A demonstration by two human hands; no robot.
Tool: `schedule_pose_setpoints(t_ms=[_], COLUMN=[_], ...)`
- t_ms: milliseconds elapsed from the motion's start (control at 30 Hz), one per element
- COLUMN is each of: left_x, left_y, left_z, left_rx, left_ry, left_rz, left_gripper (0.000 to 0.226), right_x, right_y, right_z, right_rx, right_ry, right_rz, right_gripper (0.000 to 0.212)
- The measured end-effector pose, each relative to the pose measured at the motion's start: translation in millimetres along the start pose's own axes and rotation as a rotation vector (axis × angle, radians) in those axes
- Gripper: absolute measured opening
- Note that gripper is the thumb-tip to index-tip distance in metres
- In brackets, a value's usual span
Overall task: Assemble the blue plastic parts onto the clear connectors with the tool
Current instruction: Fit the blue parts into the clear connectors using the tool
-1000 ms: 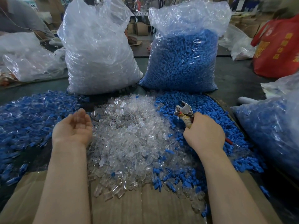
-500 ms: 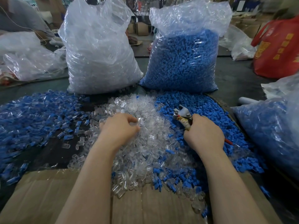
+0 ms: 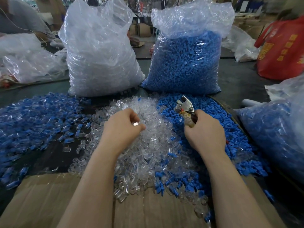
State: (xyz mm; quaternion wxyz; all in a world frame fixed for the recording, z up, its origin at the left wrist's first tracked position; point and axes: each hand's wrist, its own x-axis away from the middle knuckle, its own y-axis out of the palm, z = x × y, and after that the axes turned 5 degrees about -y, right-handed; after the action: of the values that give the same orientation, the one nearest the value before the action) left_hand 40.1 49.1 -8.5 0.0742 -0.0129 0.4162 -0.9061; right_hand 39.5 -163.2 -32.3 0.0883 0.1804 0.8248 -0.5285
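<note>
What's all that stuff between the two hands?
Head view: a heap of clear connectors lies between the left hand and right hand.

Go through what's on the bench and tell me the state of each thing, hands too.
Left hand: curled, pinching a clear connector.
Right hand: gripping the tool, head raised.
Clear bag: upright, full.
Blue bag: upright, full.
Clear pile: loose, spread.

Loose clear connectors (image 3: 148,145) lie heaped at centre on the table (image 3: 238,79). Loose blue parts (image 3: 213,112) lie to their right, a mixed scatter (image 3: 32,120) to their left. Behind stand two filled bags: connectors bag (image 3: 102,55) left, parts bag (image 3: 185,60) right. Cardboard (image 3: 41,203) lies nearest the person.
</note>
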Motion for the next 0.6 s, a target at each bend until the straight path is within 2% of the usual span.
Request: schedule_pose_setpoints(t_ms=[133, 267, 533, 600], left_x=[2.0, 2.7, 3.9, 4.4], left_y=[1.1, 3.6, 2.9, 2.0], left_z=[7.1, 13.0, 20.2, 20.2], left_rx=[0.206, 0.383, 0.938, 1.025], left_ry=[0.039, 0.034, -0.121, -0.114], left_rz=[0.058, 0.022, -0.258, -0.326], left_gripper=[0.015, 0.007, 0.015, 0.027], right_x=[-1.8, -1.9, 1.0, 1.6], right_y=[0.8, -1.1, -7.5, -8.6], right_z=[-0.8, -2.4, -11.9, -13.8], right_rx=[-0.159, -0.334, -0.573, -0.628], right_ry=[-0.011, -0.014, -0.088, -0.113], right_rz=[0.037, 0.065, 0.048, 0.037], right_gripper=[0.013, 0.013, 0.012, 0.012])
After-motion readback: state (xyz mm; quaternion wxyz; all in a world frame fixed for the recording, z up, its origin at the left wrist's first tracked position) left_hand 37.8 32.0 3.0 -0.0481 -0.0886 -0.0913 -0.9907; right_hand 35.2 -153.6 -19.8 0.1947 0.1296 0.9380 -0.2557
